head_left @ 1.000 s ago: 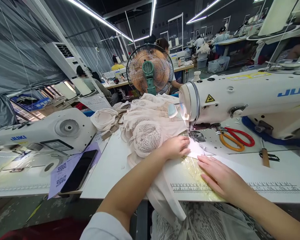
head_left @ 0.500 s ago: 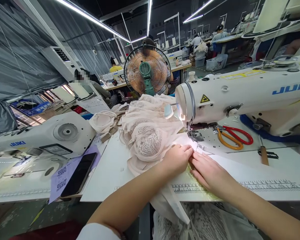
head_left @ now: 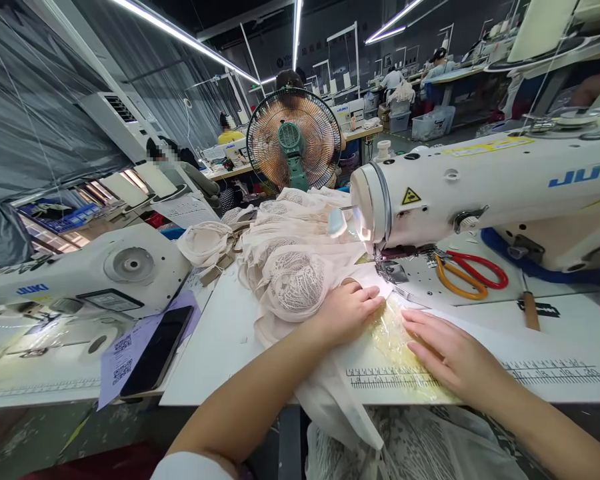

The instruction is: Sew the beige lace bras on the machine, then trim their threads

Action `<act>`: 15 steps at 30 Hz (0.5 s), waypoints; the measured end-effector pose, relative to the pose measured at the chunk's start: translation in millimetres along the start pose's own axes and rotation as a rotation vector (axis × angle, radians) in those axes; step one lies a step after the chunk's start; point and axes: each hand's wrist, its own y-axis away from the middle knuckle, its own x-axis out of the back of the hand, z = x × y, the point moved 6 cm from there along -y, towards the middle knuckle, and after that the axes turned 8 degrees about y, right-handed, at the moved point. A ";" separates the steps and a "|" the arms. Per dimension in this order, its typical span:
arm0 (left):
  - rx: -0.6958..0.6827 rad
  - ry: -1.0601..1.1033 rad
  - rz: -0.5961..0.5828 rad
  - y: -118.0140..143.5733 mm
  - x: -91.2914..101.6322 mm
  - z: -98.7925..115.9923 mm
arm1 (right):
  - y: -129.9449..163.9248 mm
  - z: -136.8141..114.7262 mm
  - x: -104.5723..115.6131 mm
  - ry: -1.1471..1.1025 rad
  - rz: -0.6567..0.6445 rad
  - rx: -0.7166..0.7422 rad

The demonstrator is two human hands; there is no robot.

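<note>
My left hand (head_left: 353, 308) rests on pale beige fabric (head_left: 363, 273) just before the sewing machine's presser foot (head_left: 387, 270). Its fingers are bent and pressed together on the cloth edge; the fingertips partly hide what they grip. Farther right, my right hand (head_left: 445, 343) lies low over the table, fingers stretched out and nothing in them. Shiny clear yellowish film (head_left: 393, 333) covers the tabletop between both hands. Beside my left hand is a heap of beige garments with a lace-patterned cup (head_left: 296, 280). A strip of cloth (head_left: 337, 400) hangs over the front edge.
The white sewing machine (head_left: 430, 193) stands at right, with red-and-orange-handled scissors (head_left: 470, 275) and a wooden-handled tool (head_left: 531, 310) near its base. A phone (head_left: 157, 350) lies left beside another machine (head_left: 130, 263). A fan (head_left: 293, 140) stands behind the heap. More fabric (head_left: 420, 443) is below the table edge.
My right hand has moved right and slightly toward me, away from my left hand. My left hand has shifted slightly, its thumb now apart from the fingers. The film between them is more exposed.
</note>
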 end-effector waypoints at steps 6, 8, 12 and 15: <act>0.009 -0.018 -0.018 -5.6 0.8 -15.5 | 0.2 3.4 -2.8 -0.049 -0.021 -0.047; 0.015 -0.021 -0.033 -8.0 1.1 -19.5 | 0.1 3.6 -3.5 -0.054 -0.024 -0.052; 0.040 -0.026 -0.047 -12.9 1.9 -26.7 | -1.3 1.4 -2.7 -0.053 -0.010 -0.049; 0.051 -0.040 -0.049 -16.1 2.1 -31.4 | -2.6 -0.5 -1.5 -0.045 0.005 -0.043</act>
